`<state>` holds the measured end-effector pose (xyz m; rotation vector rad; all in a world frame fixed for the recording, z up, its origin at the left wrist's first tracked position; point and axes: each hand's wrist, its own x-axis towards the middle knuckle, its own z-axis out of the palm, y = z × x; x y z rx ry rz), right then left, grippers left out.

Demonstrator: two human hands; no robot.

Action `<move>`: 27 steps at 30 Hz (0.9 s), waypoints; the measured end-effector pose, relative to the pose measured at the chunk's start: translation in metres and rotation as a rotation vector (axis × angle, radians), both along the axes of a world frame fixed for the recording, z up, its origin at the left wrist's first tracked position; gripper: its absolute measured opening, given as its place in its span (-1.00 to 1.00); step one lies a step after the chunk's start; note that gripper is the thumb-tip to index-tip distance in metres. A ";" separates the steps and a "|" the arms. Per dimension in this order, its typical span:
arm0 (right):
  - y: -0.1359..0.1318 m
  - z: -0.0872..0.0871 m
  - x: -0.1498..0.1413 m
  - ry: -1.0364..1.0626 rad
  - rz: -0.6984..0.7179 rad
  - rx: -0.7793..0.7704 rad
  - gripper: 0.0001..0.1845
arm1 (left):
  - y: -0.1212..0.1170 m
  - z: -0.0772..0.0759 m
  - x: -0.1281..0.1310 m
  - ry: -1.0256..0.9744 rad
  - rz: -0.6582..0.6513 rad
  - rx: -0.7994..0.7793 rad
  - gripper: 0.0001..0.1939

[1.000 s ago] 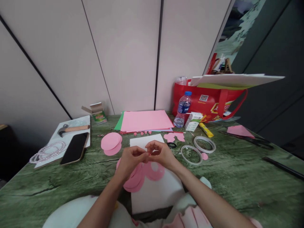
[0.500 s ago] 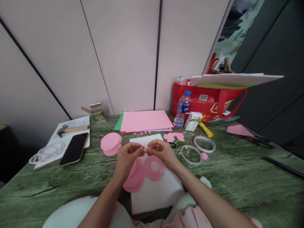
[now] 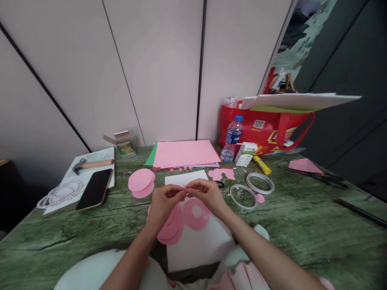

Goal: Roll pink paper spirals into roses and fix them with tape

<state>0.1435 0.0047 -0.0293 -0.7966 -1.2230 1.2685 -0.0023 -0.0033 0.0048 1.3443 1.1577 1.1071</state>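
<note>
Both hands meet over a white sheet of paper near the middle of the table. My left hand pinches a small piece of pink paper from the left. From the right, my right hand pinches the same piece; its exact shape is mostly hidden by the fingers. Just below the hands a pink paper ring lies on the white sheet. Several overlapping pink paper circles lie under my left wrist, partly covered by it. More pink circles are stacked to the left.
Two tape rolls, a glue stick, a water bottle and a red bag stand or lie right. Pink sheets lie at the back. A phone and hammer are left; scissors far right.
Both hands have shifted closer together, their fingertips now nearly touching. The pink piece between them looks narrower and points upward a little. The other things on the table have stayed put.
</note>
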 end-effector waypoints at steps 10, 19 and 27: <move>0.001 -0.003 -0.002 -0.115 -0.051 0.109 -0.90 | 0.001 -0.002 0.000 0.043 0.005 0.021 -0.88; 0.000 -0.003 -0.001 0.016 0.035 -0.076 -0.79 | 0.001 -0.003 0.000 0.163 -0.019 0.122 -0.88; -0.005 -0.002 -0.006 0.238 0.005 -0.229 -0.78 | -0.001 -0.003 0.003 0.094 -0.031 0.200 -0.86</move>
